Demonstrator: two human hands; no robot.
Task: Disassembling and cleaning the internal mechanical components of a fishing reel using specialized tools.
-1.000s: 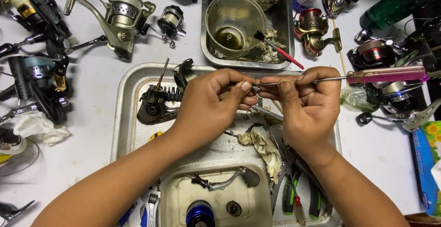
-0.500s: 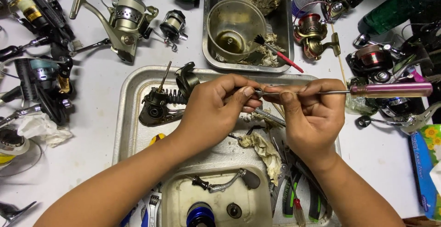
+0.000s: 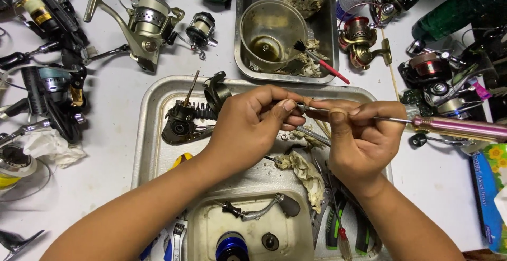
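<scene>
Pink-handled screwdriver [image 3: 454, 126], pinched by right hand [image 3: 364, 145], should stay aligned with small metal part [image 3: 302, 106] gripped by left hand [image 3: 248, 129].

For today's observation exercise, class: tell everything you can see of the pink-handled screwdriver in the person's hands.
The pink-handled screwdriver has a glossy, translucent-looking pink handle and a thin metal shaft. It lies almost level above the metal tray, handle out to the right past the tray's edge, shaft running left. The right hand pinches the shaft between thumb and fingers; the handle itself is untouched. Its tip meets a small metal part held in the left hand, where fingers hide it.
</scene>
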